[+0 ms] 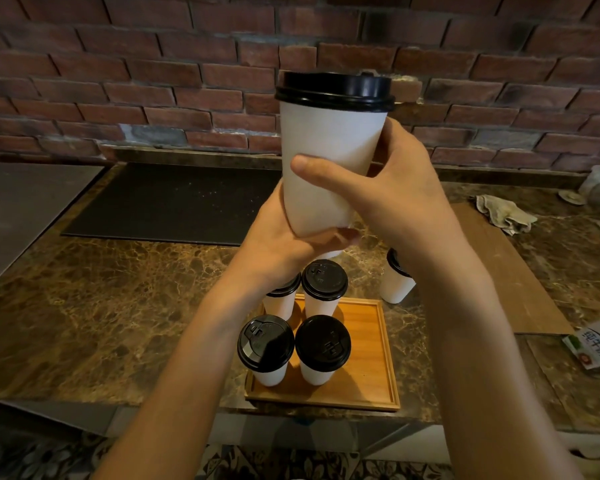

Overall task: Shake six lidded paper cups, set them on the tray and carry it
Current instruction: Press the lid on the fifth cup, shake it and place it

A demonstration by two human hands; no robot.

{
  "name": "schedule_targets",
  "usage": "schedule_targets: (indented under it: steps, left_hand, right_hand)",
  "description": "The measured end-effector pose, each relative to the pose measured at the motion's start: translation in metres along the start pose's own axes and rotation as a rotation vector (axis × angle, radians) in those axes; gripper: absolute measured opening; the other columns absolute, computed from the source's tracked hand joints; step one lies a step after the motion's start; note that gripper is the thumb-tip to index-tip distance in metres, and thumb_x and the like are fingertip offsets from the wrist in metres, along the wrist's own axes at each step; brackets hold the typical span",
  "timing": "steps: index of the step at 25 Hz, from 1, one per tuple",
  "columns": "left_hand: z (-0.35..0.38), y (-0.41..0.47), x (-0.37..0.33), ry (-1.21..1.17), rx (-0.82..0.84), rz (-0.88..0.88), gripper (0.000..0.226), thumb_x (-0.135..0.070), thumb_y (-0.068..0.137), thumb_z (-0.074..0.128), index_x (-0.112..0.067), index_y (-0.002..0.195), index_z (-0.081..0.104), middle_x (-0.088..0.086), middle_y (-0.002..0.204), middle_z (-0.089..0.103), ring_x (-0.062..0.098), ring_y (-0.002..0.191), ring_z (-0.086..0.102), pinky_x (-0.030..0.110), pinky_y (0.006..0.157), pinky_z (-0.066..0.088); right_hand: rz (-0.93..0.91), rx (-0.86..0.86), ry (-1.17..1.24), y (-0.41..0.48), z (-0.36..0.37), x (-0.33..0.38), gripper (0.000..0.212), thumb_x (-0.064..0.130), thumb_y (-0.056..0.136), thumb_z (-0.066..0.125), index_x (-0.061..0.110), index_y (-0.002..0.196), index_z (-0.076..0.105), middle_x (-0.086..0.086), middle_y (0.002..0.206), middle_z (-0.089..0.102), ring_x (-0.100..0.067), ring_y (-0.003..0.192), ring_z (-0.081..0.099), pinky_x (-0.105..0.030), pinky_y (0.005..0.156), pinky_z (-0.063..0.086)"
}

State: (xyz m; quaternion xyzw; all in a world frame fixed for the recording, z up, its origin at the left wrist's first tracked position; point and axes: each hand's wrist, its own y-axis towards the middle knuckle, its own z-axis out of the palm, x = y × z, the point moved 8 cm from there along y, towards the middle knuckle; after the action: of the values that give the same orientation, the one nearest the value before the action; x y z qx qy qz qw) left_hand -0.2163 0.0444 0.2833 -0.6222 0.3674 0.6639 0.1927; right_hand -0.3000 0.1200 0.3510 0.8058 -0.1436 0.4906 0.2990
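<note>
1. A marbled counter [118, 289] is seen below a brick wall, with a black mat [174, 202] laid towards its far edge.
2. A wooden tray [371, 358] is set at the counter's near edge. Its right half is bare.
3. One lidded paper cup [329, 147] is held upright in the air above the tray's far edge. How full it is cannot be told.
4. The right hand [395, 188] is wrapped round the cup's middle, the thumb laid across the near wall and the fingers curled round the far side.
5. The left hand [284, 237] is cupped under the base, its fingers closed on the bottom rim.
6. Four cups [323, 342] are stood in a square on the tray's left half. The far-left one is partly hidden by the left wrist.
7. A sixth cup [395, 285] is left on the counter just beyond the tray's far right corner.
8. The paper wall is judged soft and easily dented, and the black lid only pressed on. A grip at mid-wall with the base supported is therefore advised, and never by the lid.
</note>
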Motion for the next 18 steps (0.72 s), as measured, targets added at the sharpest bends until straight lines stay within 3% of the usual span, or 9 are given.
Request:
schedule_targets:
  steps: [2, 7, 11, 16, 18]
  left_hand:
    - [0.0023, -0.0001, -0.0021, 0.008, -0.028, 0.042, 0.07, 0.0, 0.067, 0.079, -0.023, 0.12, 0.04, -0.005, 0.107, 0.054, -0.017, 0.085, 0.059, 0.006, 0.065, 0.049]
    - [0.0029, 0.0003, 0.0012, 0.016, -0.012, 0.028, 0.072, -0.006, 0.061, 0.083, -0.029, 0.115, 0.042, -0.007, 0.105, 0.055, -0.018, 0.086, 0.058, 0.004, 0.063, 0.048]
    - [-0.0022, 0.0017, 0.0014, 0.007, 0.014, 0.018, 0.072, -0.031, 0.051, 0.086, -0.036, 0.112, 0.049, -0.008, 0.107, 0.062, -0.006, 0.096, 0.062, 0.01, 0.07, 0.051]
    - [-0.0056, 0.0013, -0.0021, -0.026, 0.102, 0.034, 0.07, -0.02, 0.055, 0.089, -0.03, 0.115, 0.052, -0.019, 0.1, 0.068, 0.0, 0.098, 0.064, 0.012, 0.074, 0.051]
    - [-0.0035, -0.0003, -0.0033, -0.07, 0.176, 0.015, 0.068, -0.022, 0.057, 0.083, -0.028, 0.117, 0.053, -0.013, 0.103, 0.069, 0.007, 0.101, 0.064, 0.018, 0.078, 0.052]
  right_hand:
    - [0.008, -0.04, 0.005, -0.0006, 0.0004, -0.0013, 0.077, 0.051, 0.069, 0.081, 0.025, 0.132, 0.045, 0.013, 0.118, 0.056, 0.0, 0.104, 0.056, -0.015, 0.073, 0.052]
    - [0.014, -0.065, 0.024, -0.0021, -0.0033, -0.002, 0.076, 0.05, 0.067, 0.083, 0.025, 0.129, 0.048, 0.014, 0.113, 0.058, -0.001, 0.102, 0.058, -0.018, 0.075, 0.054]
    - [-0.005, -0.033, 0.044, -0.0032, -0.0051, 0.0016, 0.075, 0.048, 0.066, 0.084, 0.027, 0.128, 0.048, 0.015, 0.115, 0.059, 0.0, 0.103, 0.058, -0.019, 0.077, 0.056]
    - [-0.003, 0.082, 0.105, -0.0039, -0.0036, 0.0028, 0.077, 0.044, 0.067, 0.084, 0.026, 0.132, 0.048, 0.013, 0.119, 0.06, -0.001, 0.106, 0.06, -0.024, 0.083, 0.057]
    - [0.014, 0.159, 0.143, -0.0045, 0.0006, 0.0008, 0.076, 0.043, 0.066, 0.082, 0.027, 0.132, 0.049, 0.01, 0.119, 0.062, -0.004, 0.107, 0.061, -0.026, 0.083, 0.057]
